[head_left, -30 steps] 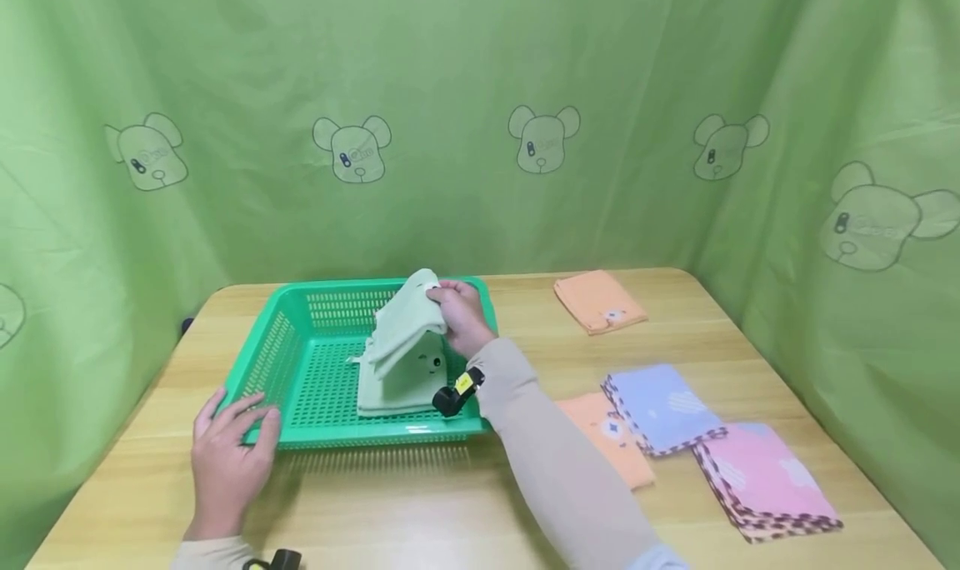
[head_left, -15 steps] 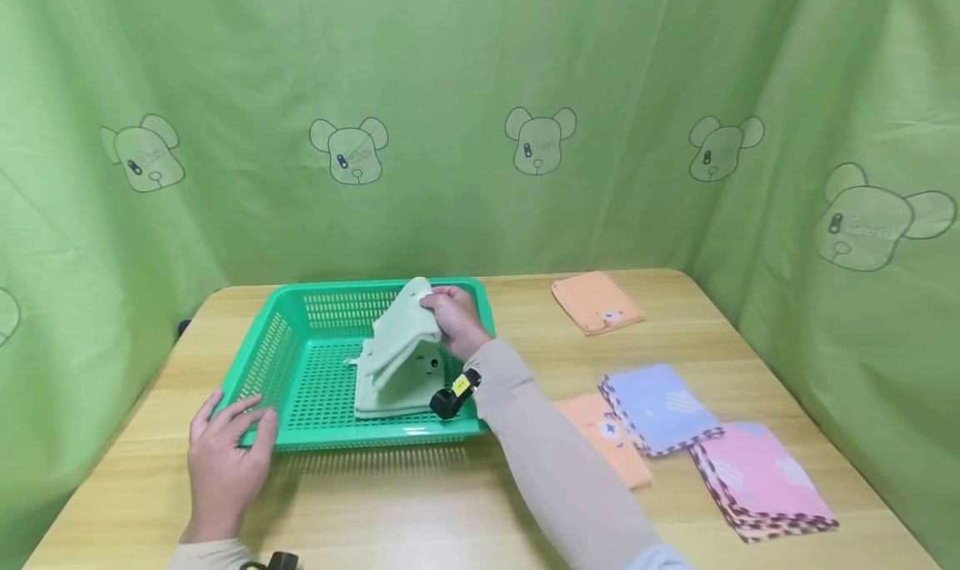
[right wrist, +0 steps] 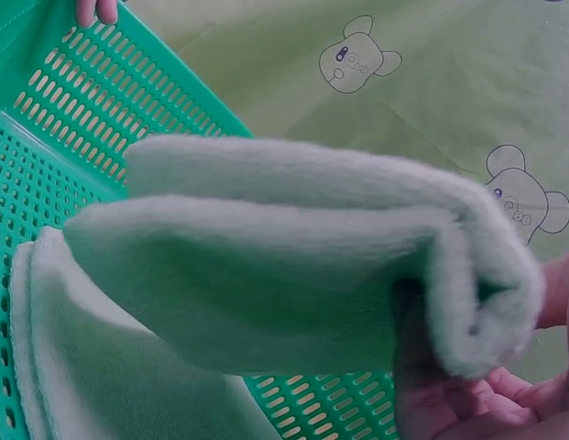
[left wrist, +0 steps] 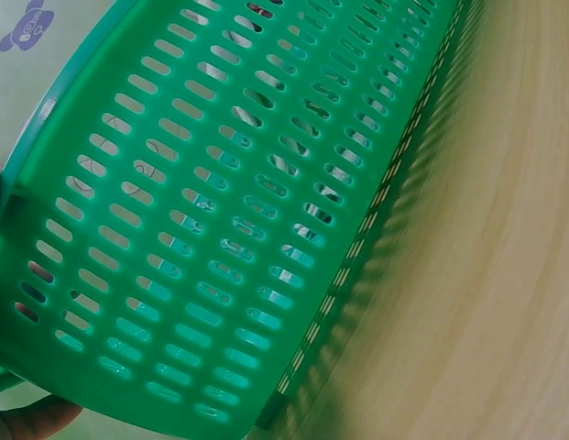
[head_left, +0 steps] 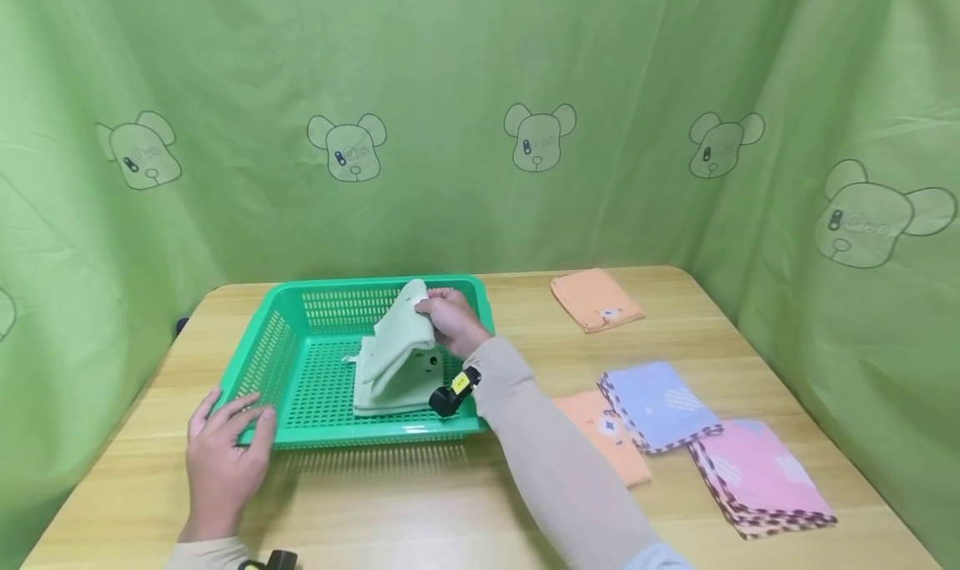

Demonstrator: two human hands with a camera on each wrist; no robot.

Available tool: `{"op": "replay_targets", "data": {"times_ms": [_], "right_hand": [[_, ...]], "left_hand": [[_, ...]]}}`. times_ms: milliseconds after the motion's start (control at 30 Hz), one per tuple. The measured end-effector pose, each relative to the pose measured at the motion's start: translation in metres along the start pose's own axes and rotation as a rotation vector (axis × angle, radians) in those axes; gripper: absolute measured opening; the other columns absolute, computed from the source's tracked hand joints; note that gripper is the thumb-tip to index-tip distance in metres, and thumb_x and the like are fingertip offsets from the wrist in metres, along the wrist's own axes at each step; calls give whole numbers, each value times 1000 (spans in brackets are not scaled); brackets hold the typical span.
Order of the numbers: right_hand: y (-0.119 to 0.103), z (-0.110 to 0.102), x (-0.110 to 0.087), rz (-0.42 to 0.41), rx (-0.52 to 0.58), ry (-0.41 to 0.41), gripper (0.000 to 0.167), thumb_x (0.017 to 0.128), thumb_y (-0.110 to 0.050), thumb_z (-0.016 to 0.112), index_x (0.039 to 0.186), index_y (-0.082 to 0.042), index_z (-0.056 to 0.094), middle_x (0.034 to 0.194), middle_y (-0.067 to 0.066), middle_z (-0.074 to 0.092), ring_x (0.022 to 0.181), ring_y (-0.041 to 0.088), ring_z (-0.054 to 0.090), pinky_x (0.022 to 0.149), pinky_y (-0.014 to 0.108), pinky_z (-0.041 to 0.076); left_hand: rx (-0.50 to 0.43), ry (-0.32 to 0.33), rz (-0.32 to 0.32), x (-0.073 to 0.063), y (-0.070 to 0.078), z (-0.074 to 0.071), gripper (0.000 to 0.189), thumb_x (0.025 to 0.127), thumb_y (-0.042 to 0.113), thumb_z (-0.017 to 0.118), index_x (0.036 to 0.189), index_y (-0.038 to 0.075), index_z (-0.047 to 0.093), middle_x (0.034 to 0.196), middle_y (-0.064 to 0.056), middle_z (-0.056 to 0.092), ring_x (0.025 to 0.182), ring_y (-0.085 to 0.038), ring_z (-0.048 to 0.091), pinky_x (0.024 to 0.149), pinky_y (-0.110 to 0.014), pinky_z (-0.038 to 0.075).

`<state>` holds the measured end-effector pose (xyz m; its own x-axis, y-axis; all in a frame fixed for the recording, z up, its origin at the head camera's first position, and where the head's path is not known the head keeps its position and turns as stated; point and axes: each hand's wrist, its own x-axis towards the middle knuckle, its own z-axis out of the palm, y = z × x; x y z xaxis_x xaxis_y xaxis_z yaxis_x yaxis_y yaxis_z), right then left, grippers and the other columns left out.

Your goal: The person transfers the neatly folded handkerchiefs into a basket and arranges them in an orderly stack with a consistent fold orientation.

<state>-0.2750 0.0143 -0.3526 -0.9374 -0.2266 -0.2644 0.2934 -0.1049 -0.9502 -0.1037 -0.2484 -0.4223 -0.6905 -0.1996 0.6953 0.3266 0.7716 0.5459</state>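
Observation:
My right hand [head_left: 450,316] pinches a folded pale green hand towel [head_left: 405,324] by its edge and holds it tilted inside the green plastic basket [head_left: 330,285]. Under it, another folded pale green towel [head_left: 375,400] with a small printed face lies on the basket floor. The right wrist view shows the held towel [right wrist: 266,275] doubled over, thumb and fingers at its folded end. My left hand [head_left: 225,462] grips the basket's near left corner. Its fingertips [right wrist: 96,11] hook over the rim in the right wrist view.
Right of the basket, an orange towel [head_left: 596,299] lies at the table's back. Nearer are another orange towel [head_left: 630,462], partly behind the right sleeve, a blue towel [head_left: 660,403] overlapping it, and a pink one [head_left: 761,470]. Green curtains [head_left: 450,212] surround the wooden table [head_left: 390,512].
My right hand has shifted slightly left and down with the towel, which now sits lower over the other one. The left hand stays at the basket corner.

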Motion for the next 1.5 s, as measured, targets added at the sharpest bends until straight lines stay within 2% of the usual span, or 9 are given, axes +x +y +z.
{"op": "replay_targets", "data": {"times_ms": [300, 600, 733, 900, 967, 1200, 1267, 1400, 1500], "right_hand": [[2, 2, -1, 11, -47, -99, 44, 94, 4, 50, 136, 1, 39, 132, 21, 49, 113, 33, 56, 87, 37, 54], [5, 2, -2, 51, -217, -143, 38, 95, 1, 51, 131, -4, 41, 124, 17, 51, 106, 30, 59, 84, 38, 55], [5, 1, -4, 54, -223, -161, 35, 95, 0, 52, 129, -4, 43, 121, 15, 53, 103, 29, 60, 82, 39, 55], [3, 2, -6, 25, -143, -269, 32, 97, 0, 50, 128, -3, 43, 123, 17, 56, 106, 29, 60, 86, 39, 54], [4, 2, -6, 18, -162, -294, 30, 97, 0, 50, 126, -2, 43, 122, 18, 57, 105, 29, 61, 86, 39, 54], [11, -1, -7, 70, -641, -176, 23, 90, 6, 56, 112, 2, 50, 106, 16, 54, 92, 29, 61, 76, 37, 57], [12, -2, -8, 77, -677, -157, 20, 89, 7, 56, 107, 4, 51, 105, 17, 54, 93, 30, 60, 75, 38, 57], [12, -2, -10, 74, -651, -140, 11, 85, 11, 55, 93, 4, 51, 101, 17, 56, 89, 32, 61, 72, 40, 58], [12, -3, -11, 60, -680, -106, 14, 82, 14, 54, 81, 1, 47, 93, 15, 55, 82, 29, 61, 66, 37, 58]], "left_hand": [[1, -10, -20, 0, 1, 0, 21, 84, 15, 66, 83, -5, 71, 105, -25, 68, 126, -49, 41, 112, -51, 20], [3, -6, -4, -1, 3, -1, 19, 83, 14, 66, 82, -5, 71, 103, -24, 68, 124, -48, 43, 112, -50, 21], [3, -11, -9, -2, 2, 0, 19, 84, 14, 66, 82, -4, 71, 104, -24, 68, 124, -48, 43, 112, -50, 21], [2, -13, -11, -1, 3, 0, 19, 84, 14, 67, 83, -4, 71, 104, -25, 68, 124, -48, 43, 112, -50, 21], [0, -10, -10, 0, 2, 0, 18, 83, 13, 67, 83, -4, 71, 104, -25, 68, 124, -48, 43, 112, -50, 21], [-1, -5, 1, -1, 4, -1, 17, 83, 12, 67, 82, -5, 71, 103, -25, 68, 123, -48, 44, 112, -50, 21], [4, -9, -1, -1, 4, -1, 18, 83, 13, 67, 82, -5, 71, 103, -24, 68, 124, -48, 43, 112, -50, 21], [14, -13, -12, -1, 2, 0, 19, 84, 14, 67, 83, -5, 71, 103, -24, 68, 124, -48, 43, 112, -49, 21], [18, -12, -15, -1, 1, 0, 20, 84, 14, 66, 83, -5, 71, 103, -24, 68, 125, -48, 42, 112, -49, 21]]}}
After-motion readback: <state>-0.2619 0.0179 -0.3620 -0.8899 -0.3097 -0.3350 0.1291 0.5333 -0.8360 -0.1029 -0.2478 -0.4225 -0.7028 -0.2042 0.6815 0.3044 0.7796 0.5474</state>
